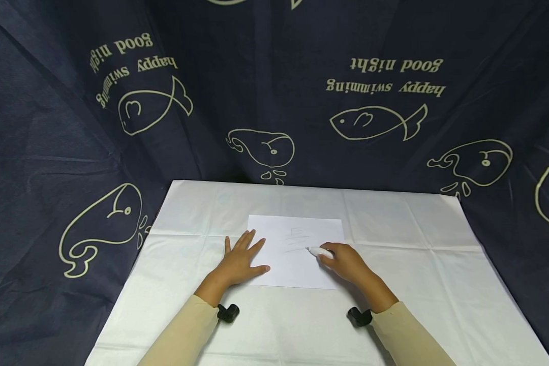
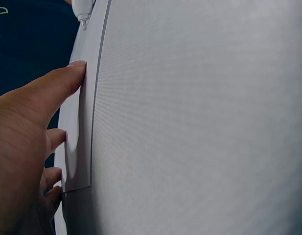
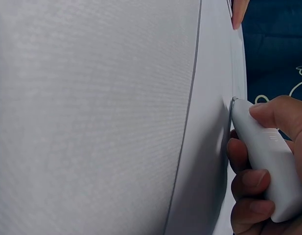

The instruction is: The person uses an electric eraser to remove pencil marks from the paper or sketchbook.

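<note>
A white sheet of paper (image 1: 283,272) lies on the cloth-covered table, with several thin strokes and a small E-like mark on its upper half. My left hand (image 1: 239,262) rests on the sheet's left side, fingers spread, the thumb near its lower edge. On the right, my right hand (image 1: 347,262) grips a white correction pen (image 1: 319,251). The right wrist view shows the thumb and curled fingers round the thick body of the pen (image 3: 270,161). Its narrow metal tip (image 2: 83,25) points at the paper, right by the lowest strokes in the head view.
A creased white cloth (image 1: 393,284) covers the table. Behind it hangs a dark blue curtain (image 1: 256,91) printed with fish, whales and lettering. Small black devices sit on the left wrist (image 1: 229,313) and the right wrist (image 1: 360,317).
</note>
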Tool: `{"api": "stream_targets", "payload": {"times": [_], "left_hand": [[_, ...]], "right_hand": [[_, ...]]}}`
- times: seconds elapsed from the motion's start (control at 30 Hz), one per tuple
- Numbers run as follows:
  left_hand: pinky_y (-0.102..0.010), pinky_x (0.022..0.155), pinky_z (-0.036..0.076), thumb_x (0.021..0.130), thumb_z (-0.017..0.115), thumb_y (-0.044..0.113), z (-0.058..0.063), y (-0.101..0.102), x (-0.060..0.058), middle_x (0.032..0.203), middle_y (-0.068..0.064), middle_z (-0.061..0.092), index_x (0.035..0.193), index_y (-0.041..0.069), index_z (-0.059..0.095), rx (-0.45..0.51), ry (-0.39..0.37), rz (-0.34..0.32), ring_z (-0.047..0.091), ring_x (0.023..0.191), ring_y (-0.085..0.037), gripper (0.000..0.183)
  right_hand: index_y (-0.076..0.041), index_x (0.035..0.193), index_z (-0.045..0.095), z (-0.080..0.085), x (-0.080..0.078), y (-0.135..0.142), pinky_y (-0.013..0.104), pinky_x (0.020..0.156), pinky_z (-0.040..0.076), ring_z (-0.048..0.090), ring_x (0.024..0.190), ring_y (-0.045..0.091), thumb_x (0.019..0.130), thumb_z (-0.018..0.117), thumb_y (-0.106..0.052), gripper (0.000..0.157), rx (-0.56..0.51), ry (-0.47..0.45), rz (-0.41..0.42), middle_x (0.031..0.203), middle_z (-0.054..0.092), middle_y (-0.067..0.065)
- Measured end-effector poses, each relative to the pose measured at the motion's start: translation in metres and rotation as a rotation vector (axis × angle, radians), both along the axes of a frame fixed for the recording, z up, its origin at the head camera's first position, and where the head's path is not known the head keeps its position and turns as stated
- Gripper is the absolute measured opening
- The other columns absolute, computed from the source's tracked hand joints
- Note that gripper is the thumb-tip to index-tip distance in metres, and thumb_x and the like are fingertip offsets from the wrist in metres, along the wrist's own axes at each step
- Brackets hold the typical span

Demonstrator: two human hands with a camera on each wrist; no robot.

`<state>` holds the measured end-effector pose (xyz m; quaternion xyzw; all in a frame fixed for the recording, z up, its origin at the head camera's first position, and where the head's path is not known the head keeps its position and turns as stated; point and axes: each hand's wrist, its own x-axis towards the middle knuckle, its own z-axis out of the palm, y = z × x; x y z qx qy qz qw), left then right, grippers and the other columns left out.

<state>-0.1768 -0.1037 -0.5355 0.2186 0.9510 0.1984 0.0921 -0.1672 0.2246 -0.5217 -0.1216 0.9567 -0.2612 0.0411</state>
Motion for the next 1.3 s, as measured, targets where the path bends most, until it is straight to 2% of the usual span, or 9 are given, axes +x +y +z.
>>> {"api": "stream_targets", "payload": {"times": [0.13, 0.27, 0.37, 0.63, 0.73, 0.87, 1.3], "left_hand": [[-0.077, 0.117, -0.002, 0.092, 0.062, 0.061, 0.0007, 0.0001, 0.0001, 0.170, -0.012, 0.017, 0.158, 0.024, 0.037, -0.001, 0.003, -0.005, 0.012, 0.159, -0.034, 0.080], [-0.077, 0.116, -0.002, 0.092, 0.061, 0.061, 0.0016, 0.0002, 0.0000, 0.170, -0.013, 0.017, 0.158, 0.024, 0.037, -0.016, 0.002, -0.008, 0.011, 0.159, -0.034, 0.079], [-0.077, 0.117, -0.002, 0.093, 0.061, 0.061, 0.0016, 0.0002, -0.0003, 0.171, -0.013, 0.016, 0.158, 0.024, 0.037, -0.025, 0.000, -0.008, 0.011, 0.159, -0.034, 0.079], [-0.077, 0.117, -0.003, 0.093, 0.061, 0.062, 0.0025, 0.0006, 0.0000, 0.171, -0.012, 0.014, 0.159, 0.025, 0.035, -0.028, -0.011, -0.010, 0.009, 0.159, -0.034, 0.080], [-0.077, 0.117, -0.002, 0.093, 0.061, 0.061, 0.0019, 0.0006, 0.0001, 0.171, -0.013, 0.015, 0.159, 0.025, 0.036, -0.028, -0.004, -0.008, 0.010, 0.159, -0.034, 0.080], [-0.077, 0.117, -0.002, 0.093, 0.061, 0.062, 0.0011, 0.0004, 0.0000, 0.171, -0.012, 0.015, 0.158, 0.025, 0.036, -0.027, -0.001, -0.006, 0.010, 0.159, -0.034, 0.079], [-0.077, 0.116, -0.003, 0.093, 0.061, 0.061, 0.0016, 0.0002, 0.0005, 0.171, -0.013, 0.015, 0.158, 0.025, 0.036, -0.011, -0.005, -0.011, 0.009, 0.159, -0.034, 0.079]], "right_hand": [[-0.009, 0.112, 0.075, 0.0005, 0.0001, -0.0006, 0.046, 0.084, 0.055, 0.069, 0.093, 0.023, 0.094, 0.070, -0.025, 0.025, 0.001, -0.001, -0.009, 0.107, 0.076, 0.010], [-0.010, 0.111, 0.075, 0.0024, 0.0005, -0.0022, 0.039, 0.079, 0.051, 0.062, 0.085, 0.017, 0.093, 0.071, -0.025, 0.023, -0.008, -0.016, -0.004, 0.105, 0.076, 0.008], [-0.010, 0.111, 0.076, 0.0033, 0.0005, -0.0032, 0.039, 0.078, 0.051, 0.061, 0.085, 0.016, 0.093, 0.071, -0.025, 0.023, -0.007, -0.020, -0.003, 0.105, 0.076, 0.007], [-0.009, 0.111, 0.075, 0.0017, -0.0003, -0.0012, 0.048, 0.089, 0.055, 0.071, 0.100, 0.026, 0.094, 0.071, -0.025, 0.024, 0.006, -0.002, -0.020, 0.110, 0.076, 0.010], [-0.010, 0.111, 0.075, 0.0018, -0.0004, -0.0021, 0.046, 0.086, 0.055, 0.069, 0.095, 0.023, 0.094, 0.071, -0.025, 0.024, -0.003, -0.010, -0.017, 0.108, 0.076, 0.010], [-0.011, 0.110, 0.076, 0.0017, -0.0003, -0.0037, 0.037, 0.076, 0.050, 0.059, 0.082, 0.016, 0.093, 0.071, -0.025, 0.022, -0.011, -0.026, -0.013, 0.103, 0.076, 0.006], [-0.010, 0.110, 0.075, 0.0016, 0.0005, -0.0038, 0.036, 0.072, 0.048, 0.058, 0.079, 0.015, 0.094, 0.072, -0.025, 0.022, 0.004, -0.013, -0.021, 0.101, 0.076, 0.006]]}}
